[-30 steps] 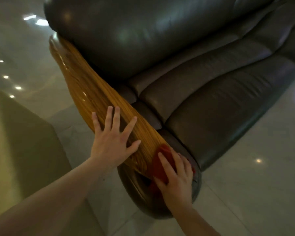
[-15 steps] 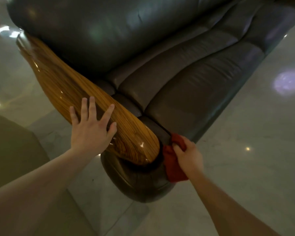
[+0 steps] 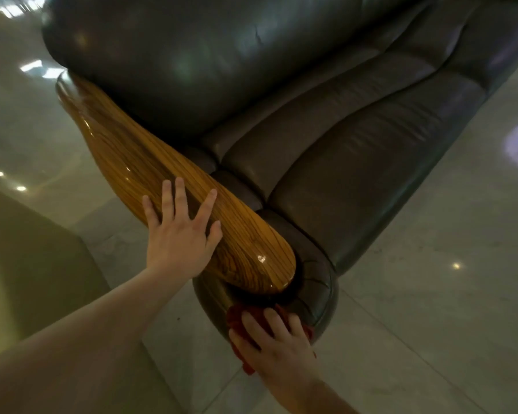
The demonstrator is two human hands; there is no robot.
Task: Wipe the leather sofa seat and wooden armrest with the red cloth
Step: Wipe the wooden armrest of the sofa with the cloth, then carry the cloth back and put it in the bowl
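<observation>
Red cloth (image 3: pixel 242 321) lay bunched under my right hand (image 3: pixel 277 345), pressed flat against the leather front of the sofa arm (image 3: pixel 317 282) just below the wooden armrest (image 3: pixel 168 186) (glossy, slippery), where my left hand (image 3: pixel 181 234) spread wide, empty, to steady me.

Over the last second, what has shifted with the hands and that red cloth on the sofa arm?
The right hand carried the red cloth off the tip of the wooden armrest, round its seat side, and now presses it against the rounded leather front below. The left hand stayed spread flat on the wood. Nothing was let go.
</observation>
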